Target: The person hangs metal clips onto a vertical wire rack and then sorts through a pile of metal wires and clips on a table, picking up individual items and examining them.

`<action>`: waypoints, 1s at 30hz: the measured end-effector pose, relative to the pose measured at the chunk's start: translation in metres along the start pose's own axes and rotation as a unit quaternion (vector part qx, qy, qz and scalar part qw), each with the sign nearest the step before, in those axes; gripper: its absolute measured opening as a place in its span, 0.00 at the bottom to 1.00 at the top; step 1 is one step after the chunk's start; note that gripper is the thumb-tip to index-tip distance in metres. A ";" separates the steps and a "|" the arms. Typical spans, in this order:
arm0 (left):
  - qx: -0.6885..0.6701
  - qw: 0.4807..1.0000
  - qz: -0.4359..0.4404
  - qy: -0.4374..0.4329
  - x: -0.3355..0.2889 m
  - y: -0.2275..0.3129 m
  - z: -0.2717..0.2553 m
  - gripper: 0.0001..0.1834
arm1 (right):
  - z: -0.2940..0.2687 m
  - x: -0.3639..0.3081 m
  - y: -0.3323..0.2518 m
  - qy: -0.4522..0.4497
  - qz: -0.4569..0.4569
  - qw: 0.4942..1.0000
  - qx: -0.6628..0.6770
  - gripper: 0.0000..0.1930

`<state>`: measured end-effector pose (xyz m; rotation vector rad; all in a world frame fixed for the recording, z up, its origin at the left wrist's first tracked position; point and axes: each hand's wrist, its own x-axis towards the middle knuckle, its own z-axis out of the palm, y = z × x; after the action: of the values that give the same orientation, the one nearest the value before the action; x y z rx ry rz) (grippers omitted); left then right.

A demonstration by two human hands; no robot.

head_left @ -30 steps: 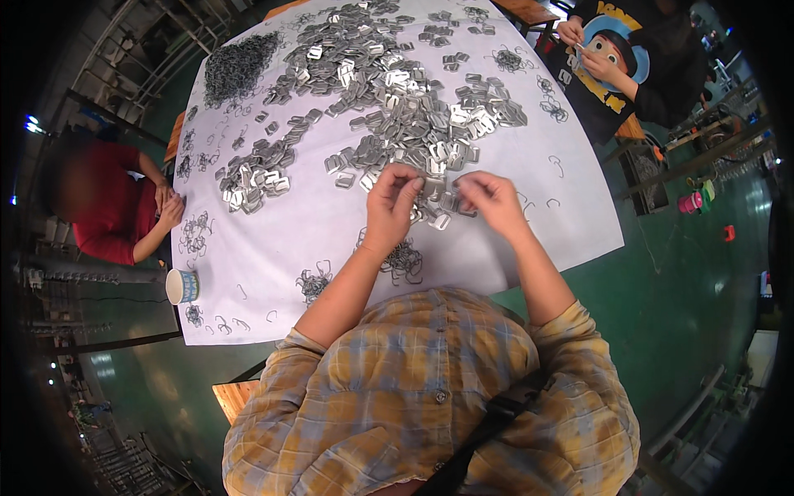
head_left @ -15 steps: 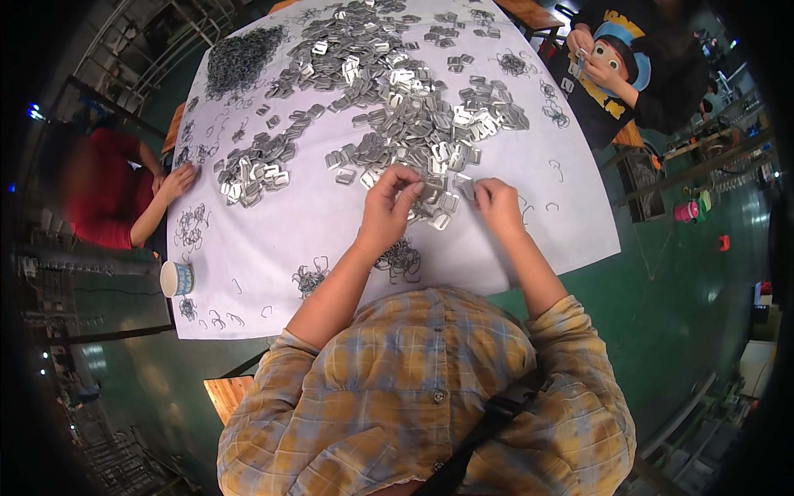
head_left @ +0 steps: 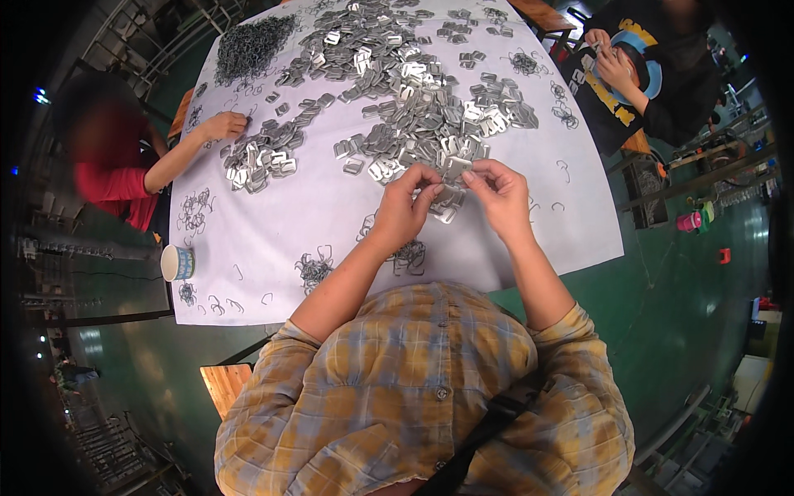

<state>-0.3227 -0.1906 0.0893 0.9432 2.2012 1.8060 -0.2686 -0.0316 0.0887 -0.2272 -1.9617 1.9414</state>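
My right hand pinches a flat silver metal buckle between thumb and fingers, above the near end of the pile. Close on its left, my left hand is closed, thumb against fingertips; what sits in that pinch is too small to make out. The two hands nearly meet at the buckle. Just beyond them spreads a large heap of slotted metal buckles, with a few more buckles under my fingers. Bent wire hooks lie in a tangle near my left forearm.
A second hook cluster lies left of my forearm, and a dense hook mound at the far left. A paper cup stands on the table's left edge. One co-worker's hand reaches in at left; another person's hands work at far right.
My hands have come together, the right moving left and up with a buckle. The left co-worker's hand has reached farther over the table toward the smaller buckle pile.
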 end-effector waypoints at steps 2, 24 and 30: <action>0.001 1.000 -0.006 0.002 -0.001 -0.001 -0.003 0.04 | 0.001 -0.002 -0.006 0.001 -0.029 0.999 -0.045 0.07; 0.427 0.867 0.119 -0.226 -0.102 -0.045 -0.008 0.04 | -0.022 -0.053 -0.004 0.046 -0.040 0.996 -0.059 0.08; 0.436 0.872 0.117 -0.189 -0.113 -0.043 -0.005 0.03 | -0.024 -0.065 -0.001 0.038 -0.029 0.996 -0.080 0.08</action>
<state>-0.2517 -0.2597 0.0206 1.5877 2.6831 0.4857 -0.1996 -0.0332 0.0798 -0.2785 -2.0517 1.7145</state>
